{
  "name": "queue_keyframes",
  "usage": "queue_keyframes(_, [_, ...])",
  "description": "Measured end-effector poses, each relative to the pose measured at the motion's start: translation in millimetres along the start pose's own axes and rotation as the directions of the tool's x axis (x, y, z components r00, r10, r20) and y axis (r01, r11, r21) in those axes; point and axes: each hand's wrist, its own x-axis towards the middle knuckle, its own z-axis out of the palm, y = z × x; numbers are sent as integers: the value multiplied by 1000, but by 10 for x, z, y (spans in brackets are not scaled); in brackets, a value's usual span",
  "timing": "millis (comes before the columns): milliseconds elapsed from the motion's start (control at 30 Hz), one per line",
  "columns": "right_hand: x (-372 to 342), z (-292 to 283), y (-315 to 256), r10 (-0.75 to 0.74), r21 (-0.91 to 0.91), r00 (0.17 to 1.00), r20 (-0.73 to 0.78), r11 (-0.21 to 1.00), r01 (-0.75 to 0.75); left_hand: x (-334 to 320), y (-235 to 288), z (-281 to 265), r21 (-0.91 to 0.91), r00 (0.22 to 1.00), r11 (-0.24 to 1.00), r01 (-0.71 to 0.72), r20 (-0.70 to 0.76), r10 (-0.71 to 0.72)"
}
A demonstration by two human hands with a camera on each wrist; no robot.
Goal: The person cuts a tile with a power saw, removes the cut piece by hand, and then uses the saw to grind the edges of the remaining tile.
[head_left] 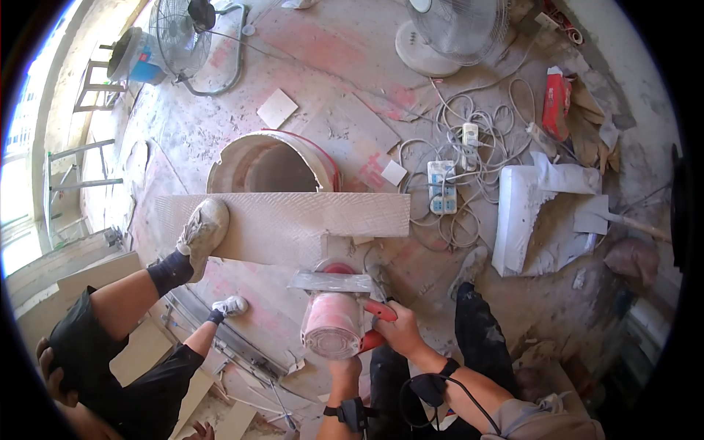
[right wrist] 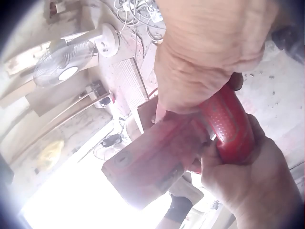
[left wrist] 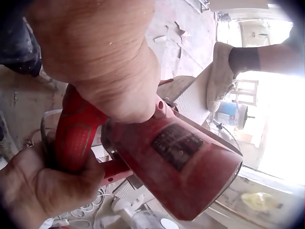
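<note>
A red power saw (head_left: pixel 334 317) with a metal plate stands against the near edge of a long textured tile (head_left: pixel 293 224), dust-coated. My left hand (head_left: pixel 344 372) grips it from below, behind the motor housing; its fingers are mostly hidden. The right hand (head_left: pixel 400 330) curls round the rear handle. Both wrist views show the red housing (left wrist: pixel 183 157) (right wrist: pixel 147 160) and both hands close together at the handle (left wrist: pixel 78 138) (right wrist: pixel 228 126). The tile lies across the front of a round bucket (head_left: pixel 328 161), and another person's shoe (head_left: pixel 205 231) rests on its left part.
Coiled cables with a power strip (head_left: pixel 442 187) lie right of the bucket, near a white torn bag (head_left: pixel 517 220). Two fans (head_left: pixel 180 37) (head_left: pixel 433 51) stand at the back. Another person's legs (head_left: pixel 121 304) are at the left, beside a long metal rail (head_left: pixel 235 334).
</note>
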Motion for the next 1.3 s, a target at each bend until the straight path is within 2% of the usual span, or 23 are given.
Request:
queue_keyframes(67, [-8, 2, 109, -6, -36, 1000, -15, 999, 6, 31, 13, 40, -153, 997, 988, 29, -60, -38])
queue_keyframes(133, [-47, -46, 142, 5, -50, 1000, -17, 999, -6, 60, -103, 59, -382, 975, 920, 91, -155, -161])
queue_keyframes(200, [-73, -77, 138, 23, -51, 1000, -7, 998, -23, -35, -28, 126, -249, 995, 968, 31, -87, -55])
queue_keyframes(267, [-102, -118, 74, 42, -41, 999, 13, 998, -42, -48, 77, 202, -206, 998, 978, -9, -58, -3])
queue_keyframes(367, [-42, -46, -9, -25, -33, 999, -25, 999, 25, 30, 37, 128, -202, 996, 979, -13, -85, -5])
queue_keyframes(433, [20, -16, -144, 28, -5, 1000, 5, 1000, -28, 166, -101, -38, -108, 996, 994, 4, -90, -14])
queue_keyframes(467, [44, -6, -191, 51, 9, 999, 20, 999, -51, 219, -97, -27, -305, 985, 951, 56, -138, -103])
queue_keyframes(567, [89, 47, -64, 63, 46, 998, 25, 997, -64, 286, 111, 72, -347, 972, 932, 103, -165, -169])
queue_keyframes(667, [57, 46, -45, 139, 118, 990, 33, 983, -142, 226, 223, 126, -284, 970, 949, 139, -151, -188])
queue_keyframes(767, [-20, 15, -102, 167, 149, 985, 42, 974, -171, 116, 548, 354, -267, 966, 959, 94, -209, -153])
queue_keyframes(867, [-67, -7, -184, 112, 97, 993, 34, 989, -115, 67, 535, 330, -294, 972, 956, 5, -223, -74])
queue_keyframes(967, [20, 79, -54, 107, 155, 993, 44, 981, -113, 175, 523, 235, -112, 965, 994, -12, -263, -18])
queue_keyframes(1167, [194, 161, -194, 194, 268, 978, 72, 941, -206, 423, 676, 201, -96, 984, 995, -9, -179, -9])
queue_keyframes(1300, [216, 165, -246, 279, 324, 956, 90, 899, -294, 489, 543, 126, -92, 976, 995, 29, -214, -48])
